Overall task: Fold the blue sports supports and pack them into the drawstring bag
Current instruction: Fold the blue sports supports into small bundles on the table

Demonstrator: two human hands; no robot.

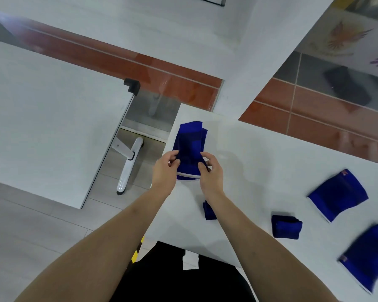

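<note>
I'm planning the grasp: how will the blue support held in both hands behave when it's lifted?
The blue support probably flops: its far end lies on the table past the left hand and right hand. It looks like light knit, and likely grippy, since pinching fingers hold it.

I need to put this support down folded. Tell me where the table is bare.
Bare: the table beyond the right hand, up to its far edge, and the strip between the small folded support and the forearms. Crowded: the right side, where two flat supports lie.
</note>
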